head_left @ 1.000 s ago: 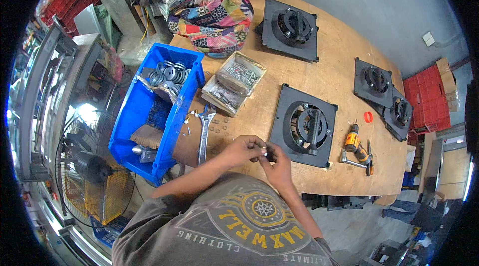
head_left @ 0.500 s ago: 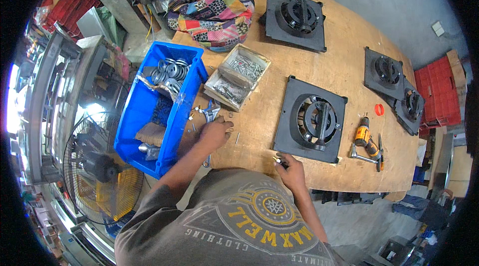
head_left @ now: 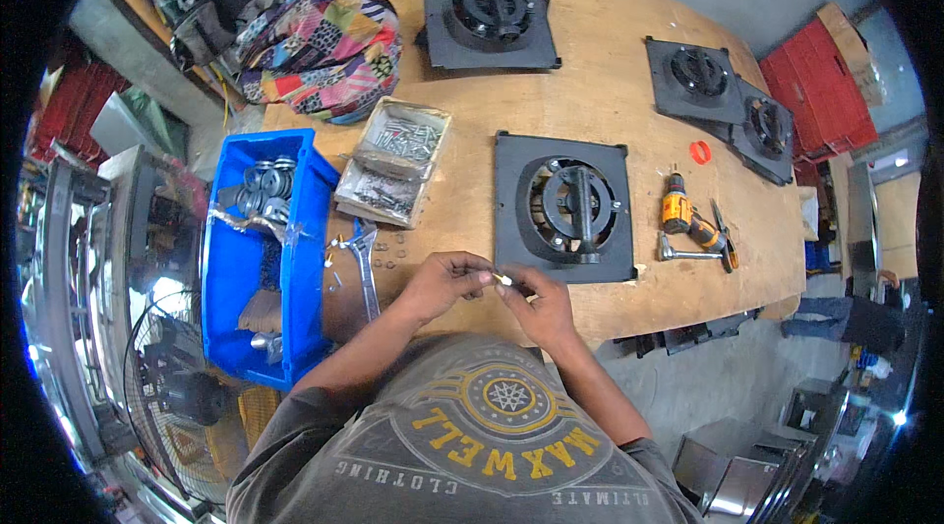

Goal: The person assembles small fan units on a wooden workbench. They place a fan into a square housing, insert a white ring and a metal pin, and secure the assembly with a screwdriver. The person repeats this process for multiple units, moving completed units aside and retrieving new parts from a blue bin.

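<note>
Both of my hands had come together in front of my shirt; half a second earlier, the left had been over the silvery metal adjustable wrench (head_left: 366, 259), apart from the right. My right hand (head_left: 538, 303) pinched a small white-and-yellowish piece (head_left: 503, 279) between thumb and forefinger. My left hand (head_left: 442, 288) was half curled, its thumb and forefinger drawn close beside that piece; whether they gripped it, I could not tell. The piece lay just in front of the matt black square plate with a raised ring and crossbar (head_left: 582, 209), on the smooth tan wooden table (head_left: 472, 200).
</note>
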Demonstrator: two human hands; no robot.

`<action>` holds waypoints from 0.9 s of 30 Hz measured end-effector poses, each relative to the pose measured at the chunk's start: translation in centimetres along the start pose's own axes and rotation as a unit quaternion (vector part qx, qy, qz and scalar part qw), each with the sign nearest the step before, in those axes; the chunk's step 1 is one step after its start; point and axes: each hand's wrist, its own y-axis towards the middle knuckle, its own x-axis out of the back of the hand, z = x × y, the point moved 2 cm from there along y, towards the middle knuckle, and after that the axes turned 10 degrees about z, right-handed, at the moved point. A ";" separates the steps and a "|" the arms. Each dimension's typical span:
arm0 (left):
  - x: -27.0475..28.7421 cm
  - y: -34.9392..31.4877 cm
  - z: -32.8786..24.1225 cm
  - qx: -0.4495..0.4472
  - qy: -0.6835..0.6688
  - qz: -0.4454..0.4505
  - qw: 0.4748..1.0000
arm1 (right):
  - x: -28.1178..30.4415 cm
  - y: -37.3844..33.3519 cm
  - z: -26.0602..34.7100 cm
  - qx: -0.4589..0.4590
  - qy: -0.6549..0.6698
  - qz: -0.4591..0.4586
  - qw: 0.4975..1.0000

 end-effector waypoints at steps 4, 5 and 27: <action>-2.1 1.6 -0.5 -0.013 -0.014 0.046 0.999 | 1.7 -0.9 0.7 0.016 -0.062 -0.018 0.998; -2.6 2.0 -0.5 -0.016 0.006 0.057 0.998 | 2.2 -1.4 0.7 0.011 -0.092 -0.018 0.996; 5.8 2.7 -5.0 -0.102 0.450 -0.234 0.856 | 5.0 -5.8 -11.4 -0.098 0.041 -0.292 0.950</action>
